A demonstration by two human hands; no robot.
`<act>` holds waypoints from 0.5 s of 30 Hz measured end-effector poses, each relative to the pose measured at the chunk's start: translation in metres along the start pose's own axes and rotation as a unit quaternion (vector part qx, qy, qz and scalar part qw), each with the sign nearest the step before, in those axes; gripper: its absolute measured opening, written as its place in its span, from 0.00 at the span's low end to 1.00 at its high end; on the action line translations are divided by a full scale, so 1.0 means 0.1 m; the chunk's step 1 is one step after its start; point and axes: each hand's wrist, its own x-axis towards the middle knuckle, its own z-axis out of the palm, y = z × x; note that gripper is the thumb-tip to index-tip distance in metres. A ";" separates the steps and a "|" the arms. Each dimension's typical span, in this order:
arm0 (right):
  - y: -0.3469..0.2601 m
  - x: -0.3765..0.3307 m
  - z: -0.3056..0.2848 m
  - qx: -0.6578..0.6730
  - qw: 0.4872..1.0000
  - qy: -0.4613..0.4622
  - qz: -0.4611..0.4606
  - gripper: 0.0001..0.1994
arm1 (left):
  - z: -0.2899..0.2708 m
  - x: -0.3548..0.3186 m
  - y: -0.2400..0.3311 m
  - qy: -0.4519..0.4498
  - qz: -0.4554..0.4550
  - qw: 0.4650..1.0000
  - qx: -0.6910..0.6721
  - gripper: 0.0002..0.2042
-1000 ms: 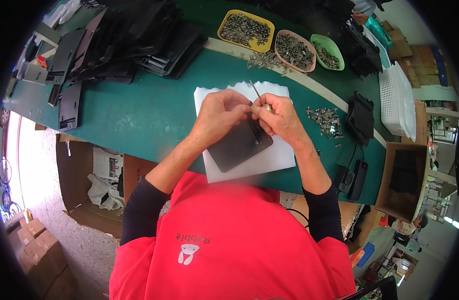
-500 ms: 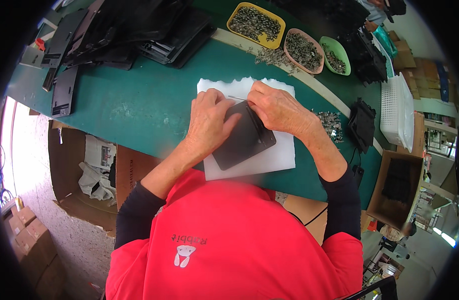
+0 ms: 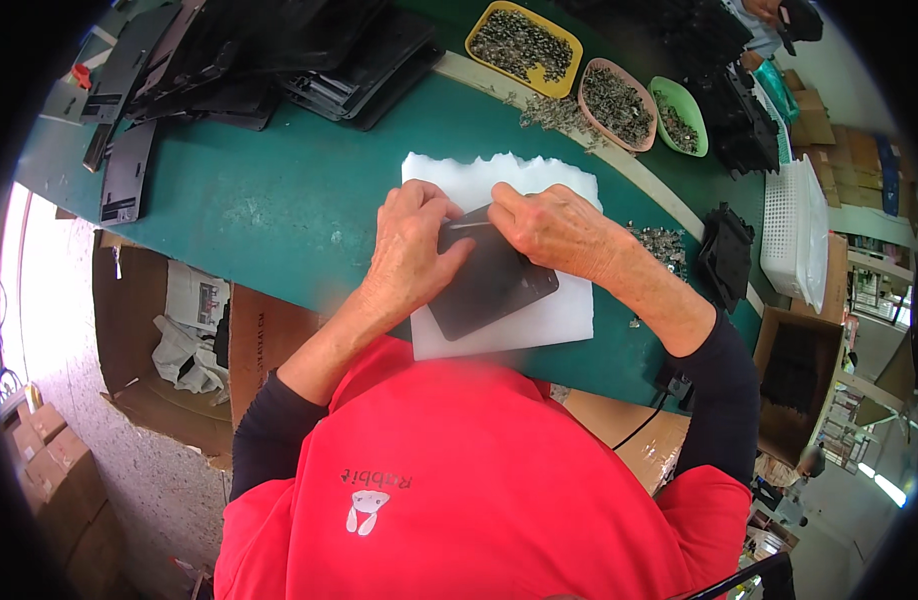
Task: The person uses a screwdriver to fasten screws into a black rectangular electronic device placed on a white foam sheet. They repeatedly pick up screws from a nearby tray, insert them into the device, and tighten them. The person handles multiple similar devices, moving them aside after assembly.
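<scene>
Nearest us, the dark flat panel (image 3: 484, 295) lies on a white foam sheet (image 3: 554, 325) over the green counter (image 3: 289, 215), its near corner clear of both grips. Our left grip (image 3: 414, 238) rests at its left side, thumb spread wide from the fingers, while our right grip (image 3: 527, 222) sits over its far edge, curled tight on what looks like a thin metal shaft (image 3: 466, 219), partly hidden. Beyond, we see small metal parts (image 3: 519, 42) in a yellow tray (image 3: 537, 74), with stacked black panels (image 3: 374, 75) to the left.
</scene>
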 end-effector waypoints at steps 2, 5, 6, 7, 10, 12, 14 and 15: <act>0.08 -0.04 0.04 0.054 0.998 0.031 0.000 0.06 | -0.01 0.00 0.02 -0.009 -0.004 1.000 -0.004 0.15; 0.13 -0.11 0.12 0.105 0.991 0.076 0.011 0.07 | 0.01 0.01 0.00 -0.007 -0.006 1.000 -0.010 0.14; 0.14 -0.13 0.15 0.129 0.987 0.093 0.017 0.07 | 0.02 0.01 -0.01 -0.005 -0.005 1.000 -0.013 0.14; 0.16 -0.14 0.17 0.152 0.982 0.110 0.023 0.07 | 0.02 0.01 -0.01 -0.007 -0.006 1.000 -0.011 0.14; 0.18 -0.14 0.19 0.174 0.977 0.119 0.028 0.08 | 0.02 0.01 -0.01 -0.010 -0.008 1.000 -0.008 0.13; 0.17 -0.14 0.17 0.158 0.982 0.101 0.026 0.08 | 0.01 0.00 0.00 -0.008 -0.009 1.000 -0.008 0.13; 0.13 -0.13 0.12 0.126 0.989 0.074 0.023 0.08 | 0.01 0.01 0.01 -0.007 -0.007 1.000 -0.005 0.13; 0.11 -0.13 0.10 0.110 0.992 0.058 0.024 0.07 | 0.01 0.01 0.01 -0.007 -0.007 1.000 -0.003 0.13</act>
